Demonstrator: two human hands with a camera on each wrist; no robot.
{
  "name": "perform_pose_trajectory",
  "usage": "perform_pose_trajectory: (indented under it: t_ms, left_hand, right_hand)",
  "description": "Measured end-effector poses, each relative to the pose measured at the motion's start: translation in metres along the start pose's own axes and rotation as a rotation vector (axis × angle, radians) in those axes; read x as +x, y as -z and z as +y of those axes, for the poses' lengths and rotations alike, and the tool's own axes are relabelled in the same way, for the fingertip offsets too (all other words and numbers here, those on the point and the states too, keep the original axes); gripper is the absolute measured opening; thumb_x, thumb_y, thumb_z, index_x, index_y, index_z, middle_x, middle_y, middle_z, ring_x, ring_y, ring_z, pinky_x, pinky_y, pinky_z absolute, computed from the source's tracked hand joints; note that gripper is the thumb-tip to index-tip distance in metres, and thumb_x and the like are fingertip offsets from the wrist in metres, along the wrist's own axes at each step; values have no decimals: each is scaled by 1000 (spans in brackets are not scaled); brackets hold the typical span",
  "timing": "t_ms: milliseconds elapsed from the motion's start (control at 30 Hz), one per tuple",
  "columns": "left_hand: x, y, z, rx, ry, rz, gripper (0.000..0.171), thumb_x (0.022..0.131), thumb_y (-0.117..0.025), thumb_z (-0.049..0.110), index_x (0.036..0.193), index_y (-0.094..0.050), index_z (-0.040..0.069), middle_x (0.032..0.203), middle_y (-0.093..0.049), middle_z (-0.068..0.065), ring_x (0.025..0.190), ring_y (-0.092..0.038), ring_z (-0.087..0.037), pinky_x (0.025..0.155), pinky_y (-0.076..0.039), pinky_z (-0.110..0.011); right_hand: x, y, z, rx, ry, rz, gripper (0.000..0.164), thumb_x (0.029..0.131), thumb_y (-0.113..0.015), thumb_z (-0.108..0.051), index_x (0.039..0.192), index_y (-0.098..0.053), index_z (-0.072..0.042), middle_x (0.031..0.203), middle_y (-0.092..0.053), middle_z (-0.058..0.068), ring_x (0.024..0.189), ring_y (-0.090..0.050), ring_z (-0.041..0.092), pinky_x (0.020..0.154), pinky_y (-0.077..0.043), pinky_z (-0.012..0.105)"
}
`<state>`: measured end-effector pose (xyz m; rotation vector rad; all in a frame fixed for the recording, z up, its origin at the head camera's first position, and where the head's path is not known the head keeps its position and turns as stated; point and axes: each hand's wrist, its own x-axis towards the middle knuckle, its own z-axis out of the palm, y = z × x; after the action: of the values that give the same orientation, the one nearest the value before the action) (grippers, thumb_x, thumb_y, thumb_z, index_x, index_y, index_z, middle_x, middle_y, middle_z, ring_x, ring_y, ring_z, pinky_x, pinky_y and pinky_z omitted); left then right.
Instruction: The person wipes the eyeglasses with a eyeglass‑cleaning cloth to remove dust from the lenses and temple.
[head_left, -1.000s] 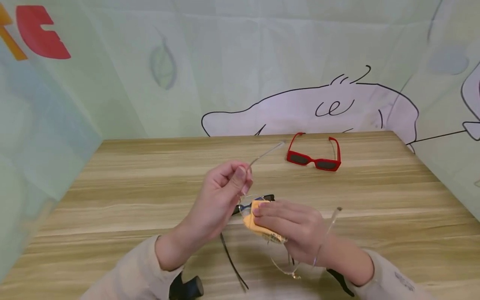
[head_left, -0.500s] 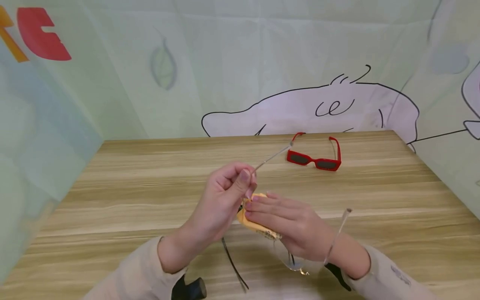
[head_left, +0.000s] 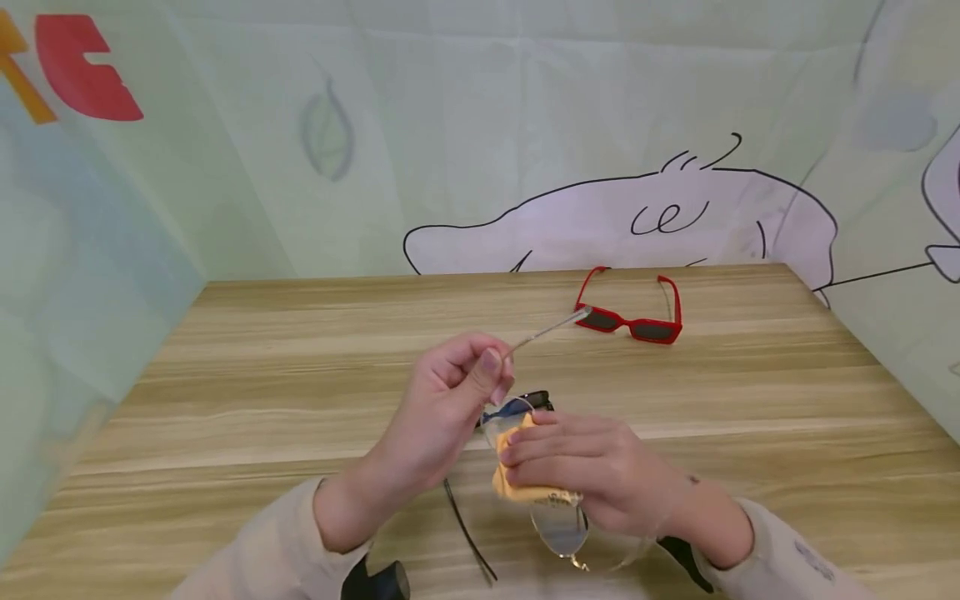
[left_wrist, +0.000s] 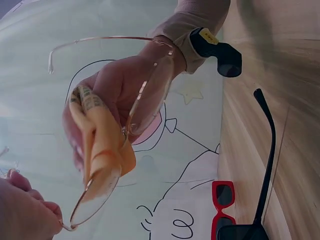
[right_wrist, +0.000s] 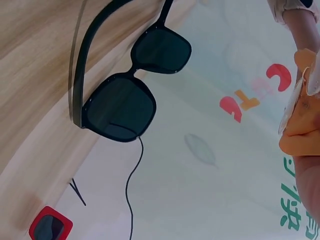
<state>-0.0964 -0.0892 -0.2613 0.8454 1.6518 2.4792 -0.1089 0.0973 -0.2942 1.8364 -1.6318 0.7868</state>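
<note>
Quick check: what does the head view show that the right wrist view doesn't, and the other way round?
Only head: the left hand pinching the gold-rimmed glasses, and both lenses of the red sunglasses.

Only right wrist: both lenses of the black sunglasses in plain sight, and green characters on the backdrop.

Both: the orange cloth, the leaf print, and at least part of each pair of sunglasses.

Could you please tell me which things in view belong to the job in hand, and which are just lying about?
In use:
clear glasses, one arm pinched by the left hand
orange cloth, held against a lens by the right hand

Lying about on the table:
red sunglasses
black sunglasses
</note>
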Motion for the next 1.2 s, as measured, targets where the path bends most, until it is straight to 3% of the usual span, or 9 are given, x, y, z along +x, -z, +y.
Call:
perform_pose_trajectory:
  t_ms: [100, 233, 333, 600, 800, 900, 1033, 1100, 1200]
  left_hand:
    - [-1, -2, -1, 36, 31, 3, 22, 88, -57, 35, 84, -59, 14, 73, -51, 5, 67, -46, -7, 62, -39, -17]
    - [-2, -3, -2, 58, 54, 0, 33, 87, -57, 37, 83, -56, 5, 71, -50, 3, 66, -46, -7, 58, -39, -17]
    - [-2, -3, -2, 53, 53, 7, 32, 88, -57, 36, 84, -56, 4, 72, -51, 3, 67, -47, -7, 60, -41, -17]
    - [-2, 2, -2, 17, 12, 37, 16, 91, -55, 29, 87, -61, 15, 78, -52, 4, 69, -46, -7, 67, -41, -18]
    - [0, 7, -5, 47, 7, 40, 16, 91, -56, 31, 86, -61, 17, 74, -51, 5, 68, -45, -7, 67, -41, -18]
    - [0, 8, -5, 80, 27, 56, 16, 91, -56, 30, 86, -61, 15, 73, -50, 5, 68, -45, -8, 66, -41, -19]
    - [2, 11, -1, 158, 50, 131, 19, 93, -54, 24, 87, -60, 7, 73, -51, 2, 68, -46, -9, 67, -41, -21]
    - [3, 13, 1, 181, 51, 163, 20, 93, -54, 24, 86, -59, 6, 72, -51, 2, 68, -45, -10, 67, -40, -21]
    - [5, 16, 3, 161, 20, 190, 21, 91, -58, 29, 84, -61, 10, 70, -50, 4, 67, -44, -10, 65, -38, -21]
  right_hand:
    - [0, -5, -2, -52, -49, 10, 41, 90, -26, 7, 108, -63, 4, 109, -64, 17, 109, -59, 28, 101, -36, 38]
    - [0, -13, -6, -175, -162, 83, 36, 94, -30, 5, 110, -62, 5, 113, -63, 18, 114, -56, 25, 99, -39, 38]
    - [1, -16, -8, -237, -239, 127, 33, 95, -34, 2, 109, -64, 5, 111, -64, 17, 109, -59, 25, 96, -41, 36]
    - [3, -18, -10, -301, -254, 208, 25, 97, -42, -4, 98, -67, 0, 96, -69, 12, 89, -67, 25, 80, -51, 34]
    - [-5, -9, -9, -128, -296, 137, 26, 98, -41, -6, 95, -66, -4, 94, -68, 9, 87, -66, 23, 80, -52, 33]
    - [-10, -3, -8, 55, -399, 129, 24, 98, -44, -7, 99, -67, -4, 99, -68, 8, 93, -66, 20, 85, -49, 30]
    - [-18, 5, -8, 357, -526, 307, 23, 95, -47, 1, 106, -67, 1, 109, -67, 8, 105, -62, 20, 90, -46, 29]
    - [-22, 8, -7, 428, -481, 404, 24, 93, -46, 7, 107, -65, 5, 112, -65, 11, 107, -60, 23, 92, -45, 32]
    - [-25, 11, -3, 307, -335, 404, 20, 93, -49, 4, 102, -66, 7, 106, -67, 15, 102, -63, 25, 90, -47, 33]
